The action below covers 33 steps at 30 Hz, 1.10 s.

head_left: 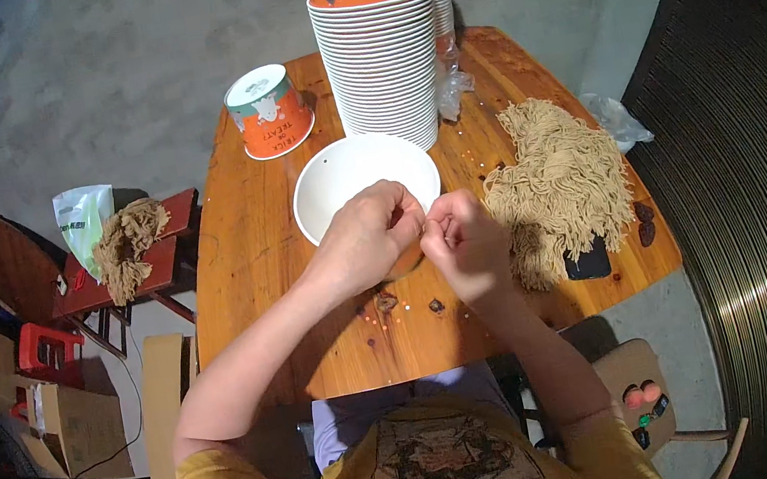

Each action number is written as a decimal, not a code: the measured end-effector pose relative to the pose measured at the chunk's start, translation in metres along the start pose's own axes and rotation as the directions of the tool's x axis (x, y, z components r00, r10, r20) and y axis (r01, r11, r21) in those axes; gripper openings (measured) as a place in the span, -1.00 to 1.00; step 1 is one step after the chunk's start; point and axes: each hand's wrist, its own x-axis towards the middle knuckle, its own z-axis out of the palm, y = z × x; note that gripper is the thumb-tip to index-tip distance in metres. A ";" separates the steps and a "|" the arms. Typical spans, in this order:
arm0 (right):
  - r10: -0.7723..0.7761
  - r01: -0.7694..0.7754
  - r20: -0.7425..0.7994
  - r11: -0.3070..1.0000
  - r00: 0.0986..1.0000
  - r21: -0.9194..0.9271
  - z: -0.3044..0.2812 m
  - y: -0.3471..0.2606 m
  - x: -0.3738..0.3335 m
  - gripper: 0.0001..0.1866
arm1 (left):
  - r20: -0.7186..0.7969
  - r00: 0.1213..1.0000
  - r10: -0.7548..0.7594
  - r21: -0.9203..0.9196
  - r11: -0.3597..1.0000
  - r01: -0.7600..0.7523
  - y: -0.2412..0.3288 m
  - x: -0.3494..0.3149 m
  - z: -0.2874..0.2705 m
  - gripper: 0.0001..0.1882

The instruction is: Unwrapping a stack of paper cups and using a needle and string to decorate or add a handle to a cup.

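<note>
Seen from above, a person's left hand point(365, 239) and right hand point(465, 241) meet fingertip to fingertip, curled closed on something too small to tell, over the near rim of a white cup point(338, 181) on a wooden counter point(254, 251), beside tan yarn point(561, 179) and a cup stack point(380, 57).

Makeshift workshop: stacked paper cups point(380, 57), yarn point(562, 184)

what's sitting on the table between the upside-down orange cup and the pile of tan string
In the head view, the tall stack of paper cups and the open white cup stand between them.
</note>
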 end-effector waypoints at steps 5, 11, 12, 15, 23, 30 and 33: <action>0.248 -0.288 0.148 0.800 0.958 0.526 0.008 0.015 -0.001 -0.94 | 0.103 0.991 -0.080 -0.155 0.983 0.096 -0.004 0.002 -0.004 -0.80; 0.149 -0.164 0.079 0.953 0.986 0.256 0.004 0.005 0.001 -0.89 | 0.099 0.989 -0.105 -0.199 0.972 0.123 -0.010 0.002 -0.005 -0.79; -0.021 0.021 -0.001 0.999 1.000 0.038 0.003 0.004 0.001 -0.86 | 0.077 0.993 -0.091 -0.156 0.982 0.102 -0.009 0.001 -0.004 -0.80; -0.299 0.278 -0.052 0.930 0.953 -0.240 0.002 0.005 0.005 -0.82 | 0.049 0.995 -0.087 -0.082 0.992 0.091 0.002 0.000 -0.003 -0.80; 0.247 -0.280 0.132 0.838 0.960 0.468 0.006 0.013 -0.001 -0.91 | 0.019 1.000 0.003 -0.027 1.000 -0.002 -0.002 0.000 0.002 -0.78; 0.293 -0.327 0.169 0.658 0.941 0.679 0.007 0.015 -0.002 -0.95 | 0.149 0.983 -0.112 -0.149 0.980 0.134 -0.002 0.000 -0.003 -0.83; 0.240 -0.251 0.102 0.754 0.965 0.608 0.012 0.022 -0.005 -0.94 | 0.096 0.994 -0.054 -0.154 0.986 0.069 -0.009 -0.003 0.001 -0.83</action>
